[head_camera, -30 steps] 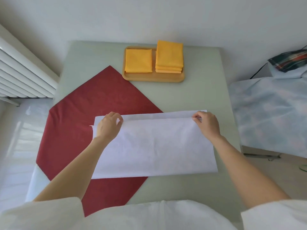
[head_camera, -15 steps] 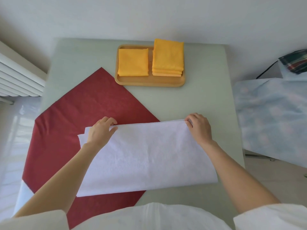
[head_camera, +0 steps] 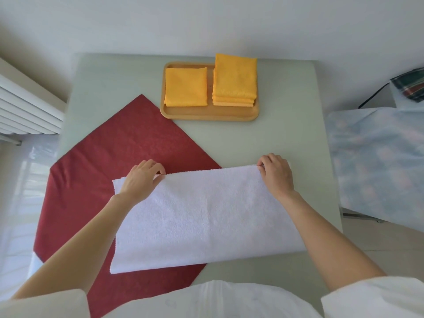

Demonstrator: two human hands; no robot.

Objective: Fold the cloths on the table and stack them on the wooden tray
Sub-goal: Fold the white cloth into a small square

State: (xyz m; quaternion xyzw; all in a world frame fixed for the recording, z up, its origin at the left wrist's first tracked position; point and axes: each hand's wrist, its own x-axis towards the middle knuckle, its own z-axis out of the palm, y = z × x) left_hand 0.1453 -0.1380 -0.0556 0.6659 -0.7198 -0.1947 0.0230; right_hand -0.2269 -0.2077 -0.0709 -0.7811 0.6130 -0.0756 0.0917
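A white cloth (head_camera: 206, 216), folded once into a wide rectangle, lies on the table in front of me, partly over a flat red cloth (head_camera: 119, 154). My left hand (head_camera: 141, 180) pinches its far left edge, fingers curled at the hem. My right hand (head_camera: 276, 173) pinches the far right corner. At the back of the table stands the wooden tray (head_camera: 208, 113). It holds one folded yellow cloth (head_camera: 185, 87) on the left and a stack of folded yellow cloths (head_camera: 235, 80) on the right.
The pale green table (head_camera: 270, 138) is bare between the white cloth and the tray. A white radiator (head_camera: 25, 106) runs along the left wall. A surface under a pale blue sheet (head_camera: 378, 161) stands to the right, with a plaid bundle (head_camera: 410, 84) behind it.
Both hands carried the top layer's far edge forward until it met the lower layer's edge, completing the fold. The view shifted slightly.
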